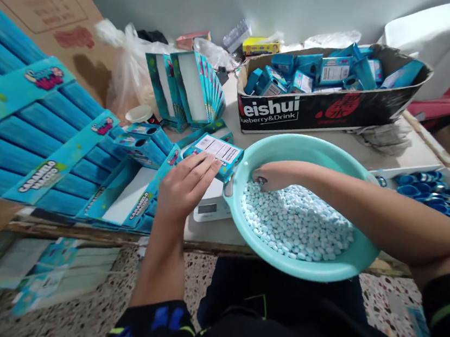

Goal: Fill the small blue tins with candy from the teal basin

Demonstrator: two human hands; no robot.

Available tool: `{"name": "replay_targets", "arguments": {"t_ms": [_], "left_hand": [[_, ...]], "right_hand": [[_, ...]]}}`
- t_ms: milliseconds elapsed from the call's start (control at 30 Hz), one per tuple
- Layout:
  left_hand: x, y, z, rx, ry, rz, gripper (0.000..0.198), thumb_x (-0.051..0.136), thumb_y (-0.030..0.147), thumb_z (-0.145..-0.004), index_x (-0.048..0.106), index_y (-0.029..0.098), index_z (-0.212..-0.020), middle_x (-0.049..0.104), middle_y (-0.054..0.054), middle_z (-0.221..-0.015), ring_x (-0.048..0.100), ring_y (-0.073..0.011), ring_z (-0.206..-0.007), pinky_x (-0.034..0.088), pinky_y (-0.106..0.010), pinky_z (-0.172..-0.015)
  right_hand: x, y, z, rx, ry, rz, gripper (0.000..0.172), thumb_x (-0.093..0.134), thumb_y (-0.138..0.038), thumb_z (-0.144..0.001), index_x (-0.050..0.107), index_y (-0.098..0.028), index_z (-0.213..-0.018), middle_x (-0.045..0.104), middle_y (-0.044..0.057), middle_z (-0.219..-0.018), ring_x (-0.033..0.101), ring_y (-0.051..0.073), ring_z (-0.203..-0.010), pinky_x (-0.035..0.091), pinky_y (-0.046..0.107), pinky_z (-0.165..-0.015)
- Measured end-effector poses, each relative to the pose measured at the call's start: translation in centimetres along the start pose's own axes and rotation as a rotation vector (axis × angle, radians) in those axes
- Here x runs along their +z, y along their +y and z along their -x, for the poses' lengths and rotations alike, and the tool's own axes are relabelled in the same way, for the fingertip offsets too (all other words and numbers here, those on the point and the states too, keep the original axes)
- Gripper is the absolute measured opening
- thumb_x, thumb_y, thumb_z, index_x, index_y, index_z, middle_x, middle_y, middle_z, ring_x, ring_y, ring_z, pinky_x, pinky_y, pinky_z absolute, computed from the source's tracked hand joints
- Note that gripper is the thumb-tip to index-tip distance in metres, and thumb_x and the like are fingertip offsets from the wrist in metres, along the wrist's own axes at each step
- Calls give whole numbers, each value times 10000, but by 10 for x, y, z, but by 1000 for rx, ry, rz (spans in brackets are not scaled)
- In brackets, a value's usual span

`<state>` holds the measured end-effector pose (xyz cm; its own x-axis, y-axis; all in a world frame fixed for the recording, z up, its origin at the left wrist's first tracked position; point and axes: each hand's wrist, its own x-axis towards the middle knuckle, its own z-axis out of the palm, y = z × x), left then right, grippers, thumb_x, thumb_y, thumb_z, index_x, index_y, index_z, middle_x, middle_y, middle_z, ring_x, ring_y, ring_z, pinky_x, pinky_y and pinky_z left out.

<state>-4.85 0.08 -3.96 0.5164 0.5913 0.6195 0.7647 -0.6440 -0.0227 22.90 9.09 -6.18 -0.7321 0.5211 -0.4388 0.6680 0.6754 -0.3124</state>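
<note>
My left hand (188,186) lies on a small turquoise carton (219,153) that rests on a white scale (209,207); its fingers curl over the carton's near side. My right hand (277,175) reaches into a turquoise plastic basin (313,149) and is closed among several pale blue candies (297,222). What the fingers hold is hidden. The basin sits at the table's front edge and overhangs my lap.
Flat blue cartons (27,132) are stacked at the left, folded ones (194,87) stand upright behind. A black cardboard box (336,105) of filled cartons sits at the back right. Blue caps (437,191) lie in a tray at the right. Plastic bags line the wall.
</note>
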Motion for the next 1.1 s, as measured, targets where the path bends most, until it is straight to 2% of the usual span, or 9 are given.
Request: {"name": "replay_targets", "arguments": {"t_ms": [100, 167, 367, 500, 633, 700, 833, 967, 1100], "left_hand": [[-4, 3, -7, -19, -67, 64, 315, 572, 198, -1032, 706, 335, -1281, 771, -17, -1281, 684, -248, -1322, 572, -516, -1161], [-4, 2, -9, -41, -58, 78, 286, 595, 217, -1022, 715, 330, -1256, 775, -21, -1267, 687, -248, -1315, 568, -507, -1164], [13, -6, 7, -137, 165, 71, 346, 705, 266, -956, 694, 276, -1302, 756, -82, -1299, 720, -273, -1223, 601, -487, -1091], [38, -14, 29, -421, 243, 271, 405, 829, 434, -867, 736, 227, -1202, 773, -100, -1202, 743, -296, -1116, 620, -468, -1028], [59, -24, 44, -769, 206, 680, 604, 913, 570, -726, 719, 171, -1135, 777, -133, -1143, 757, -324, -1059, 645, -463, -960], [65, -29, 47, -862, 205, 820, 696, 958, 578, -646, 705, 161, -1142, 777, -149, -1160, 753, -350, -1097, 637, -480, -990], [70, -36, 53, -868, 252, 913, 860, 997, 579, -568, 685, 175, -1260, 710, -176, -1365, 677, -386, -1292, 540, -529, -1159], [69, -38, 59, -865, 281, 864, 839, 901, 660, -701, 670, 185, -1353, 643, -194, -1475, 595, -389, -1407, 443, -562, -1242], [65, -39, 60, -840, 330, 821, 788, 841, 677, -773, 674, 190, -1369, 649, -189, -1469, 597, -370, -1408, 470, -528, -1224]], "right_hand": [[0, 0, 2, -11, 17, -16, 228, 654, -157, -844, 688, -215, -1061, 711, 86, -1061, 632, 251, -867, 451, 347, -692], [-1, -1, 3, -9, 22, -44, 235, 641, -141, -835, 706, -248, -1035, 708, 80, -1030, 635, 260, -870, 476, 373, -725], [-4, -2, 6, 17, 17, -96, 314, 665, -142, -799, 741, -284, -1068, 707, 67, -1021, 635, 276, -882, 473, 405, -757], [-5, -3, 7, 38, 29, -81, 261, 659, -140, -826, 718, -255, -1053, 705, 70, -1025, 617, 259, -863, 441, 374, -730], [-6, -5, 8, 25, -1, -9, 203, 611, -125, -868, 669, -207, -1044, 699, 78, -1044, 593, 234, -850, 402, 331, -701], [-6, -6, 8, 21, -16, 9, 188, 603, -126, -879, 646, -191, -1051, 692, 92, -1075, 592, 235, -868, 388, 313, -693], [-4, -6, 7, 16, -31, 4, 181, 605, -126, -882, 626, -171, -1056, 685, 122, -1099, 582, 235, -860, 362, 301, -668], [-6, -9, 9, 33, -42, 14, 158, 582, -147, -920, 624, -177, -1068, 687, 127, -1088, 580, 235, -855, 346, 301, -662], [-9, -13, 12, 63, -61, 10, 161, 559, -122, -928, 618, -179, -1066, 685, 124, -1075, 583, 223, -820, 347, 299, -648]]}}
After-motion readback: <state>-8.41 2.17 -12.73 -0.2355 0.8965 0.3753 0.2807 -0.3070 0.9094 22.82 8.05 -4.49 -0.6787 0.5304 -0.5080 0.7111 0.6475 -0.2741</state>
